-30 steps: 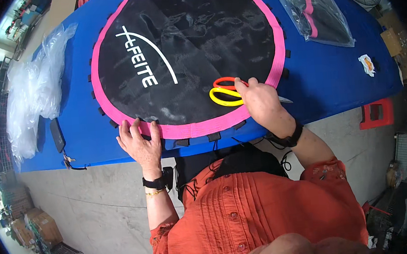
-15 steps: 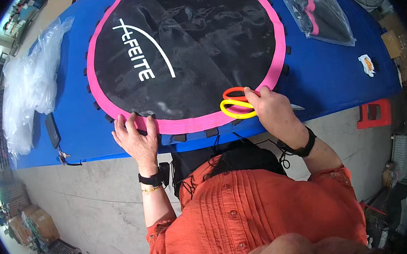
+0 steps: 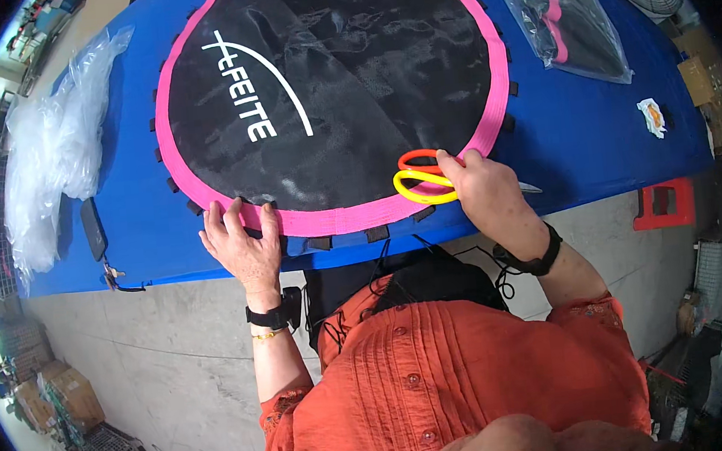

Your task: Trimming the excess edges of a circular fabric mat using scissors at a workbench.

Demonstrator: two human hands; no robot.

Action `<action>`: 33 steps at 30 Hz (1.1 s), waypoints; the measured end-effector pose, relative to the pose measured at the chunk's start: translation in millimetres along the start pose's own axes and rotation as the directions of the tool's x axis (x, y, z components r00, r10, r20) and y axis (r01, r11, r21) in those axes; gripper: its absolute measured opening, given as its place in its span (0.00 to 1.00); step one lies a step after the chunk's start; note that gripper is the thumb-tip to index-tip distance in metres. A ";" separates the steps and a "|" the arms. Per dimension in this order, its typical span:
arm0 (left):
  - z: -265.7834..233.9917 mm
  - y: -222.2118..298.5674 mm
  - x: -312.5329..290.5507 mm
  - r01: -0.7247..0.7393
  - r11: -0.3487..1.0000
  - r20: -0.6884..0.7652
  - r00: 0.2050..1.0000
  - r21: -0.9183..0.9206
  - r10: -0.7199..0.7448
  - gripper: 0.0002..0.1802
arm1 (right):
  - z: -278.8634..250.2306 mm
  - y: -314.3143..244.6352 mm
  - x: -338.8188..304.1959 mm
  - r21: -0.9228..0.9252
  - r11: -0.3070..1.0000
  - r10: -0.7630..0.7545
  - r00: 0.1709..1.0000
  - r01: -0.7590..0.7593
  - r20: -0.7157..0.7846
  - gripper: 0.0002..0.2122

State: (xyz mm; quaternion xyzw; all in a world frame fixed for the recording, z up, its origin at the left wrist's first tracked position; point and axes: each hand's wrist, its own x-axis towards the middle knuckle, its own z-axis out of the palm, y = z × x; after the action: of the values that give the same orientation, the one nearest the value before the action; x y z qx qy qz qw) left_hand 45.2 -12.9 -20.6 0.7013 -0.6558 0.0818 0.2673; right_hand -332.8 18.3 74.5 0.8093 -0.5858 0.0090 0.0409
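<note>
A round black mat (image 3: 353,132), likely a trampoline mat, lies flat with white lettering, a pink edge band (image 3: 339,220) and black tabs around its rim. My left hand (image 3: 245,246) rests on the near-left part of the band, fingers spread and fingertips touching the pink edge. At the near right, my right hand (image 3: 491,195) is closed around scissors (image 3: 426,187) with one red and one yellow handle loop. The loops stick out leftward over the band, and a blade tip shows beyond the hand on its right. The rest of the blades is hidden.
The mat is on a blue-covered table (image 3: 576,134). Clear plastic bags (image 3: 53,145) and a dark phone-like slab (image 3: 93,229) lie left, keys (image 3: 110,277) at the front edge. A bagged mat (image 3: 580,26) and crumpled wrapper (image 3: 651,118) lie right. A red stool (image 3: 664,203) stands beyond.
My right hand and the scissors have shifted slightly up and to the right. The mat has shifted very slightly. My left hand stays on the band.
</note>
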 end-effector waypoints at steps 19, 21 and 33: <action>4.2 -4.1 -0.3 0.022 0.999 0.017 1.000 -0.044 -0.021 0.31 | 6.5 -6.2 19.7 -0.133 0.991 0.034 0.998 -0.027 0.050 0.17; 3.7 -3.9 -1.1 0.023 0.999 0.017 1.000 -0.042 -0.022 0.31 | 9.1 -6.0 31.2 -0.119 0.992 0.035 0.999 -0.030 0.039 0.16; 0.2 1.2 0.9 -0.007 1.000 -0.038 0.999 -0.016 0.007 0.28 | 14.6 -11.0 71.0 -0.120 0.989 0.107 0.986 -0.092 0.127 0.20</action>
State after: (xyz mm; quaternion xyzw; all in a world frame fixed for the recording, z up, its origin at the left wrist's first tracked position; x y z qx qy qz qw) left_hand 44.2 -13.7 -20.1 0.6953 -0.6536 0.0908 0.2849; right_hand -300.6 -46.6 63.8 0.7743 -0.6264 -0.0761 0.0473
